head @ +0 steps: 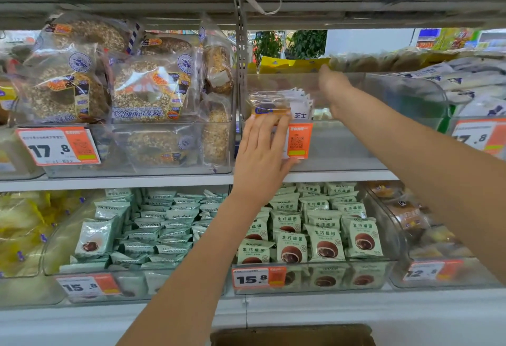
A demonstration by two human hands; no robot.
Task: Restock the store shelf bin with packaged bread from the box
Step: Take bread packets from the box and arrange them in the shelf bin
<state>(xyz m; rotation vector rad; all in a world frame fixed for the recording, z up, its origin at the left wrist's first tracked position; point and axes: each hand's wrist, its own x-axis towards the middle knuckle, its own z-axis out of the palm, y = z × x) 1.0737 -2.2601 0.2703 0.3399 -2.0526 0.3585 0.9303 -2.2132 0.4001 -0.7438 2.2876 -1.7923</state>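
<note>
A clear plastic shelf bin (356,140) stands on the upper shelf, right of the metal upright. Several small bread packets (276,103) lean at its front left corner. My left hand (262,151) lies flat with straight fingers against the bin's front, fingertips at the lowest packet. My right hand (332,85) reaches deep over the bin, fingers extended toward the yellow packages (290,65) at the back; whether it holds anything cannot be told. The cardboard box (293,336) shows only as a brown edge at the bottom.
Bagged oat-topped ring loaves (137,91) fill the bin to the left. White bags (476,85) lie to the right. Green snack packets (315,230) fill the lower shelf bins. Orange price tags (59,146) hang on the bin fronts. A shelf board sits close above.
</note>
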